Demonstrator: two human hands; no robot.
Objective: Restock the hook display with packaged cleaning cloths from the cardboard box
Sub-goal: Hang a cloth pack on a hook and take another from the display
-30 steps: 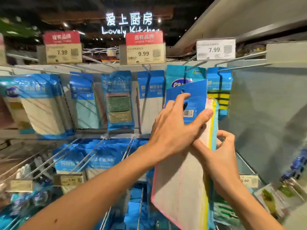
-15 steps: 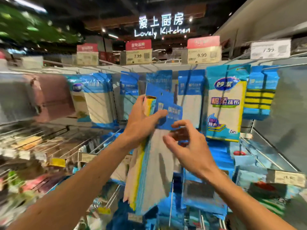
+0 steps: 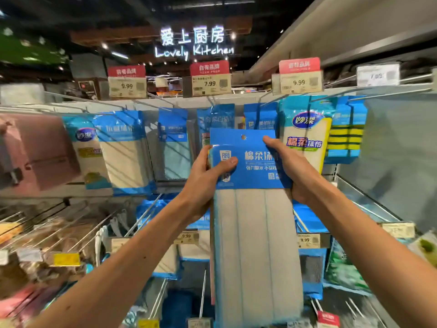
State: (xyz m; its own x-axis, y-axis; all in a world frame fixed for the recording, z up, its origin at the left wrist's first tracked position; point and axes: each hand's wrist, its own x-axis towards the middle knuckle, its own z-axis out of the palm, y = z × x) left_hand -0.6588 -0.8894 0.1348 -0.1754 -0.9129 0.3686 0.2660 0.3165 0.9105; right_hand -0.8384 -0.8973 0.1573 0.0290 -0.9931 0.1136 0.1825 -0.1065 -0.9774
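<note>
In the head view the hanging step is under way: the left hand and right hand are pinching opposite edges of the blue-headed flat pack of grey cleaning cloths, holding it raised between them before the display; its long axis is standing upright, punched hang hole above the grip, cloths trailing below. Next, I judge, that hole is needing alignment with a thin steel wire hook.

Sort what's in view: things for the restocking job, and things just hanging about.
Job: cloth pack, gripped by left hand and right hand; hooks.
Just there: neon sign, price tag, sponges, pink pack.
</note>
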